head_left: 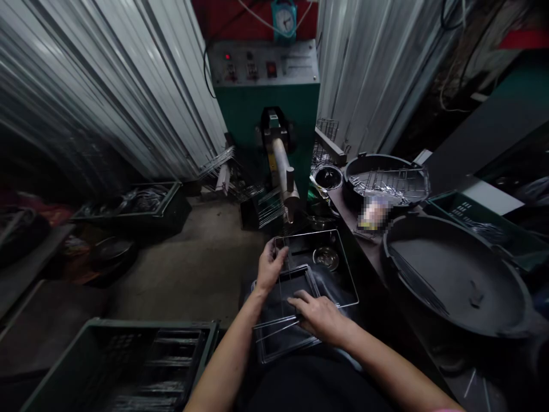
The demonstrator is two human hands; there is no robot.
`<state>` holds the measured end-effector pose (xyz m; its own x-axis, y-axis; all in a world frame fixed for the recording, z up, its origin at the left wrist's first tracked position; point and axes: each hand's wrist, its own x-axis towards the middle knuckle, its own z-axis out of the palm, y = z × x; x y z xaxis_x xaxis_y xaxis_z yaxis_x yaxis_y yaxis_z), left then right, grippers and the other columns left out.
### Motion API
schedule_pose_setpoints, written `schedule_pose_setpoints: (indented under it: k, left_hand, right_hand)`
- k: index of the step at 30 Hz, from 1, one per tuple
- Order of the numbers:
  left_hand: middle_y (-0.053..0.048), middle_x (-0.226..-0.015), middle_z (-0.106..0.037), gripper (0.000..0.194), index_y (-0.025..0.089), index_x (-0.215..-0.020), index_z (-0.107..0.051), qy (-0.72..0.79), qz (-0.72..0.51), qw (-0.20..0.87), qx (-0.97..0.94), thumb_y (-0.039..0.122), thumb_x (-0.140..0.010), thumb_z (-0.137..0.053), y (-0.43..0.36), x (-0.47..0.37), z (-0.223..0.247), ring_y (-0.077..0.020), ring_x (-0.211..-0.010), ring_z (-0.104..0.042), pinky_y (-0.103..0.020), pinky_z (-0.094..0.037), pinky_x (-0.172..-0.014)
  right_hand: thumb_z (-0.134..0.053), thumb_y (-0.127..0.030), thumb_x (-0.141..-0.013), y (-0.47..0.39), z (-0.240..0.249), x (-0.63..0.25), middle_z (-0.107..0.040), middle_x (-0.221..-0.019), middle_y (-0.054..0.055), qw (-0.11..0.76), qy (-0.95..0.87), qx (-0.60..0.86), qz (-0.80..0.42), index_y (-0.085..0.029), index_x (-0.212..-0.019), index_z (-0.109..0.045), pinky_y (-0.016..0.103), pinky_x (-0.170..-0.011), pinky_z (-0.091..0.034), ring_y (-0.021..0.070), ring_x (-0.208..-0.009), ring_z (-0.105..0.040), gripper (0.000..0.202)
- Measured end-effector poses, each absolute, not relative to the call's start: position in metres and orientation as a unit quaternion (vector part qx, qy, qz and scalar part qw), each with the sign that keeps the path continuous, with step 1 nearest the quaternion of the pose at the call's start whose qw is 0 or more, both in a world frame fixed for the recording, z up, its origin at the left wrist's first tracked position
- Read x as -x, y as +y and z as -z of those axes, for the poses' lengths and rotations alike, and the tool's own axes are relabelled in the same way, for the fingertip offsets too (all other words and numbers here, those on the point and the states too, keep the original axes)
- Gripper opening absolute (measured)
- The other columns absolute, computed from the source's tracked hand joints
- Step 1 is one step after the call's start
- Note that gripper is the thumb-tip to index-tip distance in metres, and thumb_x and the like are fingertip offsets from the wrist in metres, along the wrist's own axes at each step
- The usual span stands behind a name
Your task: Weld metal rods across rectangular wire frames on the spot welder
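A large rectangular wire frame [348, 266] is held tilted above my lap, with thin cross wires on its left side. My left hand [271, 266] pinches its upper left part between thumb and fingers. Lower down, my right hand [319, 316] has its fingers curled at the cross wires near the frame's lower edge; the fingertips are partly hidden. Beneath the frame, several smaller rectangular wire frames [263, 353] lie stacked on my lap. Just beyond my hands stands the green machine [240, 106], whose pale electrode arm [282, 163] points down toward me.
A green crate [92, 326] with wire pieces stands at lower left, another crate [171, 200] farther back. To the right are a large round pan [463, 274] holding thin rods and a second pan [364, 157] with wire parts. A small metal bowl [326, 258] sits behind the frame.
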<state>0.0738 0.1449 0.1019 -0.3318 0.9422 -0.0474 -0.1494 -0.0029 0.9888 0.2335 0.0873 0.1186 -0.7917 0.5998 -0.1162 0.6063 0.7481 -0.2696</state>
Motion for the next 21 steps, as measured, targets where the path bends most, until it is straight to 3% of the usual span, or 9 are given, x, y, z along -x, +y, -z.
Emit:
schedule_pose_setpoints:
  k: [6,21]
  left_hand:
    - [0.009,-0.052,-0.035,0.053,0.016,-0.112,-0.047,0.541,-0.604,0.408,-0.420,0.033,-0.064,-0.062,0.143,-0.084,-0.099,-0.0052,-0.046,-0.032,-0.018,-0.028,-0.046]
    - [0.008,-0.055,-0.039,0.048,0.019,-0.104,-0.052,0.534,-0.620,0.438,-0.374,0.032,-0.060,-0.065,0.177,-0.085,-0.108,-0.0039,-0.043,-0.031,-0.017,-0.028,-0.041]
  right_hand:
    - [-0.052,-0.024,-0.076,0.091,-0.127,-0.237,-0.049,-0.113,0.006,0.001,0.932,-0.329,0.152,-0.023,-0.121,-0.038,0.028,-0.059,-0.045,0.0185,-0.075,-0.060,0.047]
    - [-0.052,-0.026,-0.077,0.117,-0.146,-0.234,-0.052,-0.106,0.008,-0.009,0.933,-0.338,0.122,-0.021,-0.118,-0.043,0.028,-0.060,-0.044,0.0196,-0.076,-0.058,0.041]
